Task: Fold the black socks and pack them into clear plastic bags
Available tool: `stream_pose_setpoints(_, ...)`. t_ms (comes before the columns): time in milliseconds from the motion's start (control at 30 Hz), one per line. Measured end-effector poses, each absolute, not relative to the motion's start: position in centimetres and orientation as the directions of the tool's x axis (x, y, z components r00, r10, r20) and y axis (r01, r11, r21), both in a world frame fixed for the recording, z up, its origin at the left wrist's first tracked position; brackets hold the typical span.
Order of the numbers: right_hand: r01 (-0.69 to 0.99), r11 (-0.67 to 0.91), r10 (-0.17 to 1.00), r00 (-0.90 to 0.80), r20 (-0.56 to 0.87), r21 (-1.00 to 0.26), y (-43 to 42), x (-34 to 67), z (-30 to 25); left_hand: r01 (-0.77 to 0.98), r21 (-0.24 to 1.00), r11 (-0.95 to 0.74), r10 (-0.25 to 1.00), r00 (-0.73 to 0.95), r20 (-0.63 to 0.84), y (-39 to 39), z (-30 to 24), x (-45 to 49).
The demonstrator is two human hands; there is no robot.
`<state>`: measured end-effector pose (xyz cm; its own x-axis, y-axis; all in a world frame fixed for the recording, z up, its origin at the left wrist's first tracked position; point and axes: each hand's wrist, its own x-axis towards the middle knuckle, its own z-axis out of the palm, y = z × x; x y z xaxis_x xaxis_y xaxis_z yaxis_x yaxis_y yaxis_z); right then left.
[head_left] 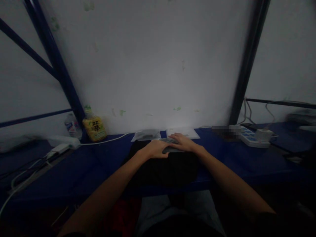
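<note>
Both my hands rest at the far edge of a black mat (168,171) on a blue table (93,164). My left hand (154,149) lies curled, its fingers against a small dark flat object (172,150). My right hand (181,141) lies flat over the same object, fingers stretched out to the left. The object is mostly covered and too dark to name. A clear plastic bag (146,135) and a white sheet (184,132) lie just beyond my hands against the wall.
A yellow drink bottle (94,126) and a small water bottle (72,125) stand at the back left beside a blue metal post (59,65). White cables (103,141) run along the left. A power strip (254,137) with a plugged adapter sits at the right.
</note>
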<state>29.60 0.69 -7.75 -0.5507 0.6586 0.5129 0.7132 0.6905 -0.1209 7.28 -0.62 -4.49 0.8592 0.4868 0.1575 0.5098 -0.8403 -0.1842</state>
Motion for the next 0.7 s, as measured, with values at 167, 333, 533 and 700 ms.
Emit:
stream_pose_setpoints(167, 0.64, 0.765, 0.467, -0.472, 0.748, -0.074, -3.6, 29.8, -4.1, 0.589, -0.275, -0.76, 0.525, 0.805, 0.276, -0.7, -2.6, 7.1)
stream_pose_setpoints(333, 0.539, 0.839, 0.353, -0.644, 0.679, 0.076, -8.5, 27.9, -4.3, 0.701, -0.193, -0.686, 0.523, 0.66, 0.539, 1.8, 1.3, 6.2)
stream_pose_setpoints(533, 0.525, 0.85, 0.502, -0.777, 0.38, -0.05, -9.0, 28.0, -7.0, 0.798, -0.203, -0.568, 0.553, 0.552, 0.624, 7.0, 1.2, 3.8)
stream_pose_setpoints(700, 0.576, 0.804, 0.594, -0.761, 0.262, -0.151, -8.4, 29.7, -6.7, 0.864, -0.265, -0.427, 0.796, 0.499, 0.344, 10.2, -4.9, 1.6)
